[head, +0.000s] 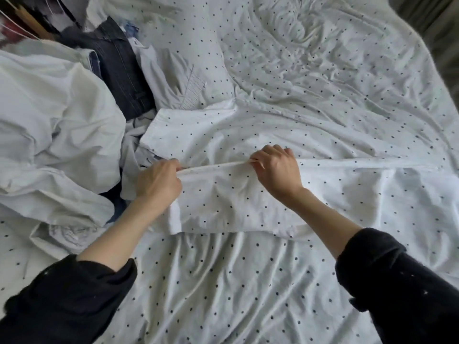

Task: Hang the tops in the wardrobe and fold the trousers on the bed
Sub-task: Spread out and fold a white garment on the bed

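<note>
1. Left hand (159, 181) and right hand (275, 167) pinch the top edge of a dotted white garment (223, 202) on the bed (323, 70).
2. Dark jeans (121, 70) lie far left, beside rumpled white clothes (54, 115).
</note>
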The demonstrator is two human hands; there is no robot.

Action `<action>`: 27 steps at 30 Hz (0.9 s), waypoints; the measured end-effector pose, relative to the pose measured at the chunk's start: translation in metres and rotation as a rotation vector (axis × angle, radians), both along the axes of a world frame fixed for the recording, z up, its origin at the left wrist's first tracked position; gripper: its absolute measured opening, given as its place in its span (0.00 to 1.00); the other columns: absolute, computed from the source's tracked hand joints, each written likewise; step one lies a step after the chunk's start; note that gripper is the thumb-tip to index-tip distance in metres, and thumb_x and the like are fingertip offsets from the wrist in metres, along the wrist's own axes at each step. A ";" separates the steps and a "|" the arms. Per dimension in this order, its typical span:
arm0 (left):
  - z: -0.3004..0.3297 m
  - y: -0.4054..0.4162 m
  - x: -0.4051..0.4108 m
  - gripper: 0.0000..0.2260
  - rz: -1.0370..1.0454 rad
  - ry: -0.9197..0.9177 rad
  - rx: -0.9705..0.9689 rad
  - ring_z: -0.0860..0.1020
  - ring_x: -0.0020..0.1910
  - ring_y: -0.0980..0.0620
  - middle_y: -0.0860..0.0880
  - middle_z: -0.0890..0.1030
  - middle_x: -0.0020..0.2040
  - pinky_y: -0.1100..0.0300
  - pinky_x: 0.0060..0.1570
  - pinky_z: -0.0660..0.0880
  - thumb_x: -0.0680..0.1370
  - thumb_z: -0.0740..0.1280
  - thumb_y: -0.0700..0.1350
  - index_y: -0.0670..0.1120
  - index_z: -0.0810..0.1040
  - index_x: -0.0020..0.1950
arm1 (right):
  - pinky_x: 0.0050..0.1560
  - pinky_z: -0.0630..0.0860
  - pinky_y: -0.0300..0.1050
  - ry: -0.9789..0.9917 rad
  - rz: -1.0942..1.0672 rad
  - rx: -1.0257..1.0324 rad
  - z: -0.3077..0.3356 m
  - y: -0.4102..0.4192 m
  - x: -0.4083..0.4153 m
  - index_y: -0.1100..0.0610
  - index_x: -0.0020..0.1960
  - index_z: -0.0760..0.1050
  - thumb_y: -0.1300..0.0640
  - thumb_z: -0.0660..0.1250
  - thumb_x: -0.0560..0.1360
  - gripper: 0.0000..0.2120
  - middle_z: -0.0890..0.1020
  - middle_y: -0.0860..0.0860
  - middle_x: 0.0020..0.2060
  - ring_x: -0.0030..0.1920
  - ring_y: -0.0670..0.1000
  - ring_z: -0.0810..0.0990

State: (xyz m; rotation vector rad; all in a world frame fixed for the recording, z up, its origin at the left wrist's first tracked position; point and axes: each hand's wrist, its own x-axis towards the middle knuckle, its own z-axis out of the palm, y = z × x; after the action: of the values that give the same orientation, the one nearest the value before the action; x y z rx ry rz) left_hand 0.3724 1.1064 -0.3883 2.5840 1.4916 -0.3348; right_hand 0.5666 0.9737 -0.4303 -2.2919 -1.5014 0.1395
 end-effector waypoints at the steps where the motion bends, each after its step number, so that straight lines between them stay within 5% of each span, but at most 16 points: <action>1: 0.005 0.011 0.002 0.15 -0.003 -0.018 0.002 0.76 0.51 0.42 0.44 0.79 0.54 0.54 0.39 0.69 0.75 0.58 0.35 0.46 0.76 0.57 | 0.49 0.65 0.48 0.036 -0.033 0.013 0.002 0.004 0.003 0.58 0.52 0.81 0.57 0.62 0.78 0.10 0.82 0.55 0.48 0.50 0.59 0.77; 7: 0.035 0.077 0.052 0.18 -0.025 -0.123 0.068 0.76 0.55 0.38 0.41 0.78 0.58 0.51 0.48 0.71 0.76 0.59 0.35 0.48 0.76 0.62 | 0.39 0.65 0.45 0.148 -0.206 0.092 0.016 0.044 0.039 0.59 0.51 0.80 0.54 0.64 0.77 0.10 0.82 0.56 0.47 0.48 0.60 0.78; 13: 0.028 0.137 0.117 0.14 -0.172 -0.188 0.148 0.77 0.52 0.39 0.41 0.81 0.52 0.52 0.48 0.69 0.76 0.60 0.34 0.46 0.79 0.56 | 0.36 0.64 0.45 0.161 -0.326 0.073 0.003 0.093 0.092 0.60 0.47 0.79 0.53 0.64 0.77 0.11 0.82 0.58 0.44 0.44 0.61 0.79; 20: -0.047 0.164 0.152 0.12 -0.334 0.220 0.030 0.76 0.58 0.47 0.49 0.80 0.56 0.54 0.56 0.64 0.79 0.59 0.41 0.52 0.77 0.57 | 0.61 0.62 0.51 0.216 -0.230 -0.234 -0.048 0.126 0.116 0.53 0.55 0.80 0.51 0.63 0.77 0.11 0.74 0.50 0.62 0.65 0.54 0.67; 23: -0.063 0.173 0.160 0.10 -0.442 0.166 0.060 0.77 0.56 0.48 0.50 0.81 0.54 0.54 0.55 0.62 0.80 0.58 0.46 0.51 0.77 0.56 | 0.64 0.57 0.52 0.204 -0.152 -0.296 -0.060 0.140 0.119 0.49 0.55 0.79 0.47 0.64 0.75 0.12 0.70 0.47 0.67 0.68 0.52 0.65; 27: -0.069 0.177 0.170 0.09 -0.393 0.064 -0.101 0.77 0.52 0.42 0.46 0.81 0.52 0.52 0.51 0.72 0.80 0.59 0.43 0.48 0.78 0.53 | 0.58 0.60 0.47 0.246 -0.085 -0.263 -0.064 0.157 0.117 0.52 0.55 0.78 0.48 0.62 0.77 0.12 0.77 0.48 0.59 0.61 0.52 0.72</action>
State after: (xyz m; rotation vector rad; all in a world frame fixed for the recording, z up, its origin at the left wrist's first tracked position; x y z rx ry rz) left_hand 0.5423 1.2837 -0.4568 2.7926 0.9434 -0.5243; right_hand 0.6835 1.1302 -0.4941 -2.4274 -1.3230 0.6041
